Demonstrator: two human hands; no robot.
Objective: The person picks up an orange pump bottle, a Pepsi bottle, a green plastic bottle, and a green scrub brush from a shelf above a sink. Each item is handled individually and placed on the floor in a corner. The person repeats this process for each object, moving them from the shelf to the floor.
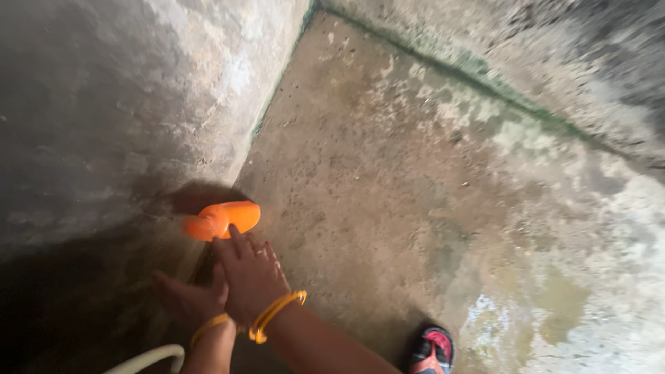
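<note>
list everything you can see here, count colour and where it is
bottle: one, orange, tipped sideways low by the left wall, at the right hand's fingertips
hose: one, pale cream, curved at the bottom edge, lower left
wall: two, grey stained concrete, one on the left, one along the upper right
floor: one, brown-grey concrete with green patches, wet at lower right
sandal: one, red and black, bottom edge right of the arms
bangles: two, yellow, one on each wrist
left hand: one, low in shadow, palm open
right hand: one, fingers touching the bottle
</note>
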